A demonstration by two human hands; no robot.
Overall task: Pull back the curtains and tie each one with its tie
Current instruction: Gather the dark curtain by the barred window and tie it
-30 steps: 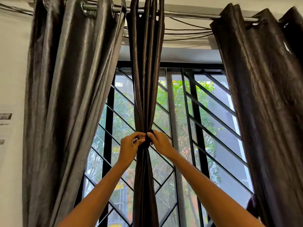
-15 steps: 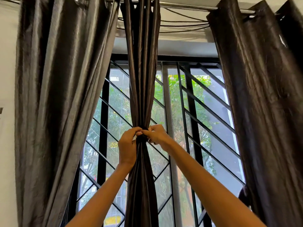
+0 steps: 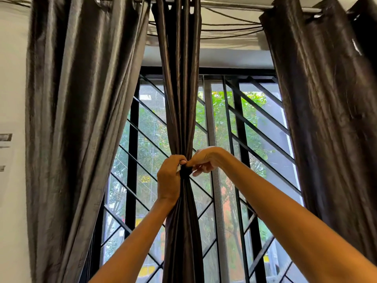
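Observation:
A dark brown middle curtain (image 3: 180, 94) hangs gathered into a narrow bundle from the rod (image 3: 228, 5). A dark tie (image 3: 185, 172) cinches it at its waist. My left hand (image 3: 169, 178) grips the bundle and the tie from the left, fingers curled round them. My right hand (image 3: 204, 160) pinches the tie at its upper right edge with thumb and forefinger, the other fingers loosely curled below. A wide left curtain (image 3: 81, 129) and a right curtain (image 3: 330, 119) hang loose, with no tie visible on either.
Behind the curtains is a window with a black diagonal grille (image 3: 240, 139) and green trees outside. Thin cables (image 3: 228, 27) sag below the rod. A white wall (image 3: 12, 99) with small labels lies at the far left.
The view has tilted up a little again. My right hand has turned palm down and risen over the tie, now pinching it from above. My left hand keeps its grip.

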